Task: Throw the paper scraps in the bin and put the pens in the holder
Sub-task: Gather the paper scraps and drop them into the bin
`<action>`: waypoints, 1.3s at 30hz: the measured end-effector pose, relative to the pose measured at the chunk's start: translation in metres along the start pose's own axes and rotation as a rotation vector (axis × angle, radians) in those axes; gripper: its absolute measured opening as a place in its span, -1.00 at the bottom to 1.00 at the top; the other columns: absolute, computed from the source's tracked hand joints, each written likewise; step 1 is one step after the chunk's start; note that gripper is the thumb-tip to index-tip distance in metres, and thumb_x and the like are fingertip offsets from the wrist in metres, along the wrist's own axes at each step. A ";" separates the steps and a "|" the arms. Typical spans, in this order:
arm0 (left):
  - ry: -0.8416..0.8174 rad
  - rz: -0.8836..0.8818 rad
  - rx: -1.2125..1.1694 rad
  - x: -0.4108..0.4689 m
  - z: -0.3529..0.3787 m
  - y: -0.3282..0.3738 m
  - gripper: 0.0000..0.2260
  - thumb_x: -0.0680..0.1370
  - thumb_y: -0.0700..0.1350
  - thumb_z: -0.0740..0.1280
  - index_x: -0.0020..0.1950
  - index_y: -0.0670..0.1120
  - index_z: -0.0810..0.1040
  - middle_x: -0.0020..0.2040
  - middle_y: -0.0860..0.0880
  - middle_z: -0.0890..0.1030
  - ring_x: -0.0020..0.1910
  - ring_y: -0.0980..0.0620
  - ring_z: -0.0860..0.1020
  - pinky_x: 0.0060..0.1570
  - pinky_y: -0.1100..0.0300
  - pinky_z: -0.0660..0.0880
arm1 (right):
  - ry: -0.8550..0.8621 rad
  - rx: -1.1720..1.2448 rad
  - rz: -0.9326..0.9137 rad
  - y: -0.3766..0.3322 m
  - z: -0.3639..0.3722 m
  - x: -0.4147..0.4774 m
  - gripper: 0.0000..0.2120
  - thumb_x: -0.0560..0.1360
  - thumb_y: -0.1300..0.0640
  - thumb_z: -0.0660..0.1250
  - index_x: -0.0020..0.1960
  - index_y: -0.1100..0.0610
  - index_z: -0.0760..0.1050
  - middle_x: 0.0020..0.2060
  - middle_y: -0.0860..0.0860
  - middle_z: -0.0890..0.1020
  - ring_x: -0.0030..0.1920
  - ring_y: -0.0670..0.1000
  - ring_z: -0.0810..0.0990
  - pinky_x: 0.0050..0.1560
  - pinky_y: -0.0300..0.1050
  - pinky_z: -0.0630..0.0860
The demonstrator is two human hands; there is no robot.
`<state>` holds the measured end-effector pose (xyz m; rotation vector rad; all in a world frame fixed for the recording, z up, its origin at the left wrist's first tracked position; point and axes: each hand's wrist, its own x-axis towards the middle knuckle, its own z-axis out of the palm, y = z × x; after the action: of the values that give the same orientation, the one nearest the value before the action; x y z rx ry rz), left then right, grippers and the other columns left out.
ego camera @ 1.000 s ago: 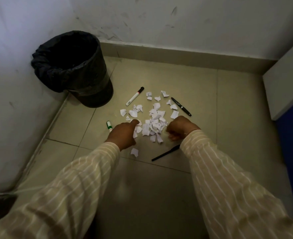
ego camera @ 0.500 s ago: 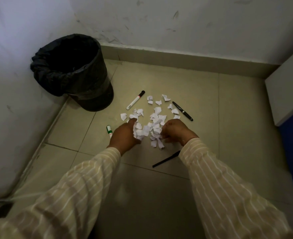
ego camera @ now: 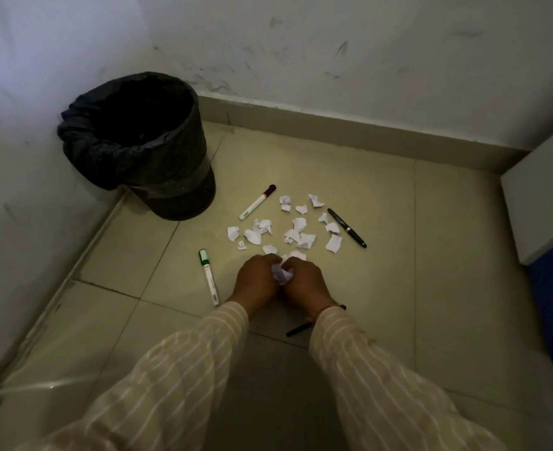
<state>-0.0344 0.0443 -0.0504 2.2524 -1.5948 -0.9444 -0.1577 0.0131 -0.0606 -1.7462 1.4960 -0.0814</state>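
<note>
Both hands, left hand (ego camera: 256, 278) and right hand (ego camera: 304, 281), cupped tight around a paper wad (ego camera: 281, 273); loose scraps (ego camera: 296, 231), a black pen (ego camera: 346, 227) and two markers (ego camera: 257, 202) lie between them and the bin (ego camera: 158, 177).

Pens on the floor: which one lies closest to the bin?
The white marker with the black cap, just right of the black bin; the green-capped marker and black pens lie farther off.
</note>
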 end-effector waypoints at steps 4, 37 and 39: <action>-0.041 0.033 -0.024 -0.001 -0.033 0.004 -0.69 0.44 0.00 0.54 0.14 -0.07 0.72 0.14 -0.09 0.72 0.14 -0.11 0.65 0.12 0.17 0.50 | -0.094 -0.003 -0.026 -0.017 -0.039 0.005 -0.89 0.43 0.03 0.51 -0.08 0.02 0.65 0.04 0.08 0.74 0.09 0.13 0.68 0.12 -0.10 0.52; 0.428 0.150 -0.358 0.010 -0.301 0.017 -0.85 0.52 -0.20 0.46 0.04 -0.02 0.75 -0.18 0.00 0.74 -0.24 0.05 0.72 -0.19 0.15 0.69 | 0.123 0.545 -0.043 -0.167 -0.117 0.050 -0.94 0.50 0.27 0.47 -0.13 0.26 0.67 -0.22 0.22 0.70 -0.26 0.17 0.72 -0.21 0.02 0.71; 0.263 0.176 -0.385 0.015 -0.252 0.037 -0.86 0.52 -0.23 0.45 0.03 -0.08 0.75 -0.18 -0.05 0.73 -0.19 -0.03 0.73 -0.20 0.09 0.68 | 0.129 0.342 0.112 -0.118 -0.110 0.053 -0.85 0.45 0.15 0.49 -0.10 0.25 0.68 -0.15 0.26 0.74 -0.16 0.24 0.75 -0.08 0.12 0.73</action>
<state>0.0958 -0.0281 0.1571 1.8538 -1.3379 -0.7911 -0.1061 -0.0944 0.0608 -1.4028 1.5654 -0.3765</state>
